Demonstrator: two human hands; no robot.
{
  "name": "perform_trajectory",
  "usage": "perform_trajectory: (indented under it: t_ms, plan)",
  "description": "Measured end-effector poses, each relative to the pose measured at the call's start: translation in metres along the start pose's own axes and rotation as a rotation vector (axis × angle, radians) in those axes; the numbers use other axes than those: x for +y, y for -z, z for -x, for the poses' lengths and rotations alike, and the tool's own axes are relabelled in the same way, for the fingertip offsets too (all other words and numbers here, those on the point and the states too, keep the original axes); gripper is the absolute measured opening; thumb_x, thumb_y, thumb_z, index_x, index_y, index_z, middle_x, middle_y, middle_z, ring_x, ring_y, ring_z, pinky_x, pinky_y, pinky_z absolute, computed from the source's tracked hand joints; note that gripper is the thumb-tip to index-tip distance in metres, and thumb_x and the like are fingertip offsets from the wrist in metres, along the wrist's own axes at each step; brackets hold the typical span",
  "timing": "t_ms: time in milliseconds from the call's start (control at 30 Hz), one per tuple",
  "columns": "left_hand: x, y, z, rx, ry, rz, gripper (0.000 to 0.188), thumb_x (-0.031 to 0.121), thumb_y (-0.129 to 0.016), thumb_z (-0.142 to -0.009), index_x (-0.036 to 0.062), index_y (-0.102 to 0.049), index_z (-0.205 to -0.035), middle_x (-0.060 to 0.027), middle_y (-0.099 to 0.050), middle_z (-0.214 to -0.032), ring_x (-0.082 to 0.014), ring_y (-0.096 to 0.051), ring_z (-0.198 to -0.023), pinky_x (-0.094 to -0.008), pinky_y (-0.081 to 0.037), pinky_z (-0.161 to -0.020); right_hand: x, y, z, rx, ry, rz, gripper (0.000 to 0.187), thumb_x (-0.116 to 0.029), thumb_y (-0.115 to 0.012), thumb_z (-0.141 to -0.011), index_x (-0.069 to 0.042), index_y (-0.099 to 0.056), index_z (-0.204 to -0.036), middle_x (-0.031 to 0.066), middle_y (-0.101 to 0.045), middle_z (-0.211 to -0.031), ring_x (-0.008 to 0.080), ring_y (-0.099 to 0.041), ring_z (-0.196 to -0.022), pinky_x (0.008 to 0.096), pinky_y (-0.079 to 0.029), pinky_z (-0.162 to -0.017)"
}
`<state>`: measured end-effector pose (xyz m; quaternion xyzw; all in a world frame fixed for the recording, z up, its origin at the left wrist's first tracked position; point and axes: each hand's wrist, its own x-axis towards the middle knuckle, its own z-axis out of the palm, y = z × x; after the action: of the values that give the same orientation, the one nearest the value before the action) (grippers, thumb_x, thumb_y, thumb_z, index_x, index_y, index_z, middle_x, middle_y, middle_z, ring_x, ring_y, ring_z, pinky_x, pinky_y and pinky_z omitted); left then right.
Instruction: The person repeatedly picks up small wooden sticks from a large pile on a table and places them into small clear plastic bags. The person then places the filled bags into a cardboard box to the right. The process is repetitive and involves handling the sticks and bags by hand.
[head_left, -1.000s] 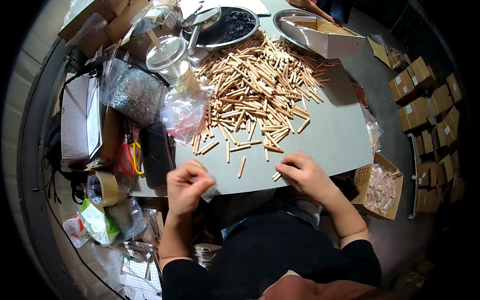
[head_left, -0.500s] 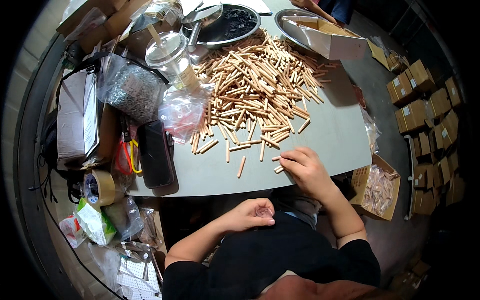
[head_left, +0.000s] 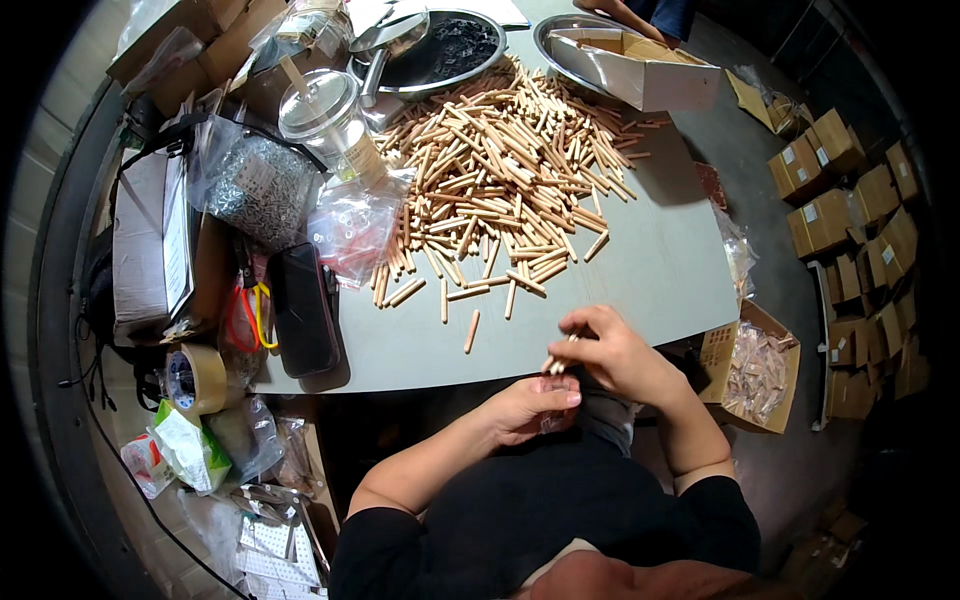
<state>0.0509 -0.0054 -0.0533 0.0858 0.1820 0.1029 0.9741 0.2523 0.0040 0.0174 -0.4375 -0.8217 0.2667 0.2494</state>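
Observation:
Just off the table's near edge, my left hand (head_left: 520, 412) is closed round a small clear plastic bag (head_left: 556, 424), mostly hidden by the fingers. My right hand (head_left: 628, 356) pinches a few short wooden dowels (head_left: 556, 364), their ends right at the top of the bag; whether any are inside it I cannot tell. Beyond both hands a big heap of the same pale dowels (head_left: 500, 180) covers the middle of the grey table (head_left: 640, 290). One loose dowel (head_left: 471, 332) lies apart, near the front edge.
Left on the table are a phone (head_left: 305, 310), scissors (head_left: 250, 312), a bag of metal hardware (head_left: 262, 185) and a lidded plastic cup (head_left: 325, 110). Metal bowls (head_left: 490, 68) stand behind the heap. An open carton (head_left: 716, 370) of bagged pieces sits at right. Another person's arm (head_left: 625, 18) shows at the far side.
My right hand has lifted dowels off the table and drawn them toward me. My left hand has moved right and up with the bag, so the two hands now meet.

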Motion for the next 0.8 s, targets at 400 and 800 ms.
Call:
perform_trajectory:
  t_ms: [400,800]
  plan:
    - [0.012,-0.022,0.008,-0.091,-0.197,-0.498,0.031,0.015,-0.077,-0.089,0.0072,-0.056,-0.109,0.0054,-0.053,-0.094,-0.0018,-0.050,-0.084,-0.0193,-0.043,-0.075,-0.021,0.016,0.014,-0.082,0.027,-0.399,0.026,0.002,-0.069,-0.080,-0.004,-0.069,-0.106,0.0147,-0.060,-0.119,0.0333,-0.061,-0.106,0.0395,-0.051,-0.092]
    - [0.025,-0.046,0.023,0.250,-1.168,-1.510,0.025,0.010,-0.075,-0.085,0.0014,-0.063,-0.106,-0.0133,-0.065,-0.099,-0.0299,-0.064,-0.090,-0.0373,-0.053,-0.079,-0.032,0.018,0.022,0.172,0.047,-0.230,0.015,-0.005,-0.080,-0.076,-0.005,-0.068,-0.086,0.0069,-0.067,-0.085,0.0260,-0.065,-0.077,0.0364,-0.053,-0.070]
